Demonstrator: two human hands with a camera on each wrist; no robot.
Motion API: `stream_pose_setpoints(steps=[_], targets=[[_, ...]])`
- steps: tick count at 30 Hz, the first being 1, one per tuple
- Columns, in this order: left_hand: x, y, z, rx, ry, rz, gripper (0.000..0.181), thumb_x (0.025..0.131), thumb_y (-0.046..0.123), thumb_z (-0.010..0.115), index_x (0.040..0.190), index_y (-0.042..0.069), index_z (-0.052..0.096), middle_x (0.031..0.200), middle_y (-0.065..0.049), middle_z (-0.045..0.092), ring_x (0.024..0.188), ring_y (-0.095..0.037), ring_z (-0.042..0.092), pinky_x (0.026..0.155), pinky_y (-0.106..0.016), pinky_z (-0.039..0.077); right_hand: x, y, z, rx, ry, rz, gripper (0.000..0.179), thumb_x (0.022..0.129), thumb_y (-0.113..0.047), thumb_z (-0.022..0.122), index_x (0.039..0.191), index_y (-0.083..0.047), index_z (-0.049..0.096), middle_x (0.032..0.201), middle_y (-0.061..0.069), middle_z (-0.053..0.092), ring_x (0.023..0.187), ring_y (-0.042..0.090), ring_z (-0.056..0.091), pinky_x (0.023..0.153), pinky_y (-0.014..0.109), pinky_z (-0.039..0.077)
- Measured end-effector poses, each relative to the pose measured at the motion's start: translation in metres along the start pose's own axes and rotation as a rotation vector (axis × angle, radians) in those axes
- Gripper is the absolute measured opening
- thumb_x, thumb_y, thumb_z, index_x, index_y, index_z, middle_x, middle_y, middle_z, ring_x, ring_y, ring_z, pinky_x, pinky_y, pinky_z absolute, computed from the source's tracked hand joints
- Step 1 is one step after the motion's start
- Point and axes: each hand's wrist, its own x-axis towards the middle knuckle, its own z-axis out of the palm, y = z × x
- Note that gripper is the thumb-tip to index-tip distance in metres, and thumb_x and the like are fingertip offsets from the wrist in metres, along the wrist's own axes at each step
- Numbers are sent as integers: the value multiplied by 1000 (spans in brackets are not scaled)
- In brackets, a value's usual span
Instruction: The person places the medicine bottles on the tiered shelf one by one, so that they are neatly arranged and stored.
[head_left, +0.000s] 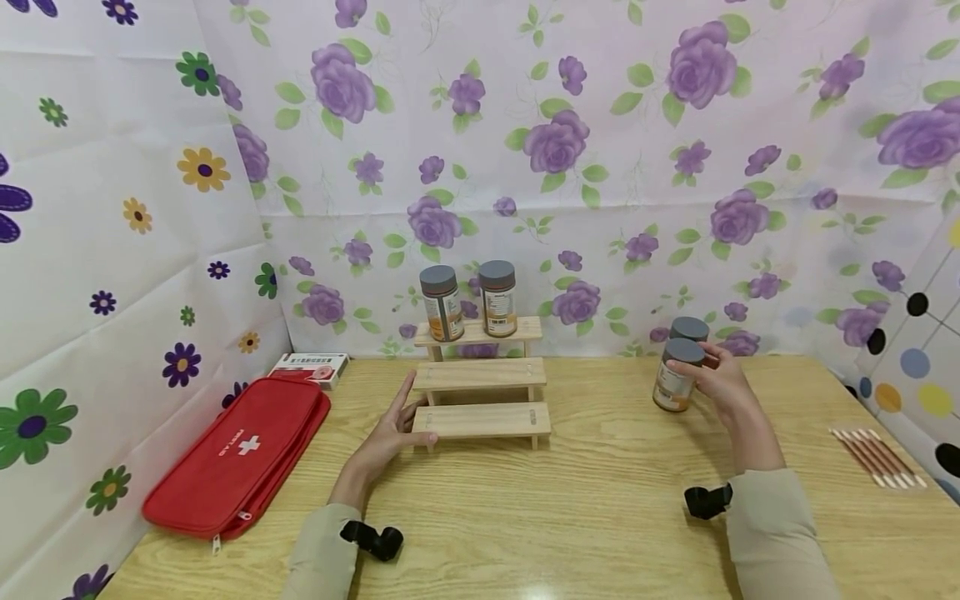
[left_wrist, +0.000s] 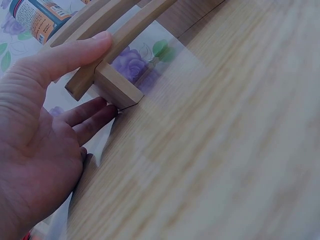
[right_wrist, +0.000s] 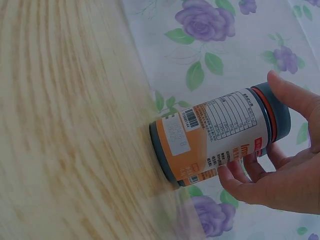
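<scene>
Your right hand [head_left: 724,385], the nearer, gripped the upright front grey-capped supplement bottle [head_left: 671,390] near its cap [head_left: 683,351], well right of the three-tier wooden rack [head_left: 483,420] whose left end your left hand [head_left: 382,440] held.

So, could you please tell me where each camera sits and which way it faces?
Head: on the person's head, facing forward and down over the table toward flowered cloth; left hand, right hand and sleeves show.
Left wrist: on that wrist, facing one end of the wooden rack; the left hand shows.
Right wrist: on that wrist, facing the front jar in the right hand's grip; that hand shows.
Shared by head and left wrist: left hand and wooden rack.
</scene>
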Motion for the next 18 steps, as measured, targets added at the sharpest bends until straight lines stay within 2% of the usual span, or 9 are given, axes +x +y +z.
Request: stream_pose_setpoints(steps=[7, 18], targets=[[0, -3, 0, 4, -1, -4, 110, 85, 6, 73, 154, 47, -2, 162, -23, 14, 152, -40, 0, 121, -58, 5, 4, 7, 1, 12, -27, 34, 97, 95, -33, 63, 156, -1, -6, 161, 29, 4, 148, 46, 13, 120, 56, 22], [3, -2, -1, 7, -5, -5, 108, 86, 6, 73, 153, 49, -1, 163, -21, 15, 152, -39, 1, 121, -58, 6, 3, 6, 0, 38, -21, 32, 97, 95, -33, 62, 156, -1, -6, 161, 30, 0, 149, 47, 10, 120, 58, 19]])
